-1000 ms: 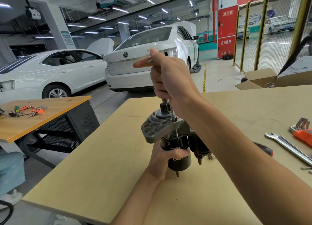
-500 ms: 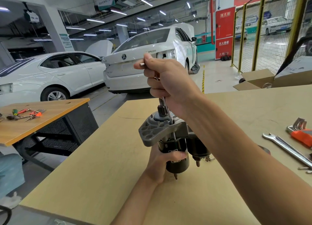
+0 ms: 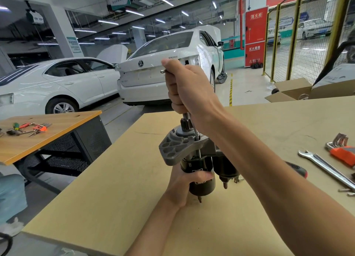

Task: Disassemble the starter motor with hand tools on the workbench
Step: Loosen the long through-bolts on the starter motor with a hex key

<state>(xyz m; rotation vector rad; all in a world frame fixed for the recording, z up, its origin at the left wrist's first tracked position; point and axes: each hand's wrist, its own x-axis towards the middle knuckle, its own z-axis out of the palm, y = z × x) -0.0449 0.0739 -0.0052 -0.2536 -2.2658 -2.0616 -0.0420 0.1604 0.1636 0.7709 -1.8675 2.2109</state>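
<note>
The starter motor [image 3: 201, 165] stands upright on the workbench [image 3: 115, 207], its grey cast nose housing [image 3: 172, 148] on top and its black body and solenoid below. My left hand [image 3: 184, 182] grips the black body from the left, thumb across the front. My right hand [image 3: 188, 88] is fisted above the motor round a thin L-shaped metal key [image 3: 196, 132]. The key's short arm pokes out by my thumb, and its long shaft runs down into a bolt in the nose housing. My right forearm hides part of the solenoid.
A combination wrench [image 3: 324, 166], an orange-handled hex key set [image 3: 343, 151] and loose bolts [image 3: 345, 191] lie at the right of the bench. A red-and-black screwdriver handle [image 3: 297, 169] shows behind my forearm. A second table [image 3: 48, 132] with tools stands left. Cardboard boxes [image 3: 292, 90] sit beyond.
My right hand has turned on the key: the pointing finger has curled in, leaving a closed fist with the thumb up. The motor and my left hand stay put.
</note>
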